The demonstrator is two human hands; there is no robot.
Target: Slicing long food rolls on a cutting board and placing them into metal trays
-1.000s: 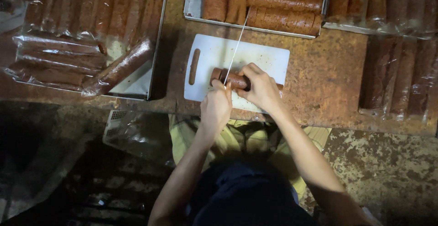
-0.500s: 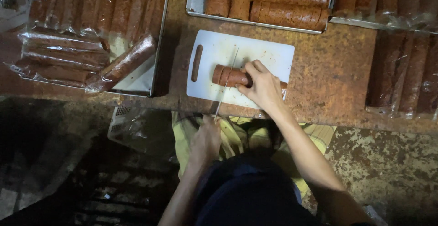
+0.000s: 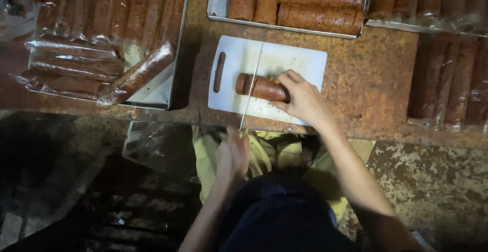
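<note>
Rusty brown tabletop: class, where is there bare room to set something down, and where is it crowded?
Bare: the rusty brown tabletop between the white plastic cutting board and the wrapped brown logs at right. Crowded: the back edge, with the metal tray of brown logs, and the left.

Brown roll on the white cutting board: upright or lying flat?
Lying flat. The brown cylindrical roll rests on its side along the white plastic cutting board, pinned by the right hand, thin knife blade crossing its left end.
</note>
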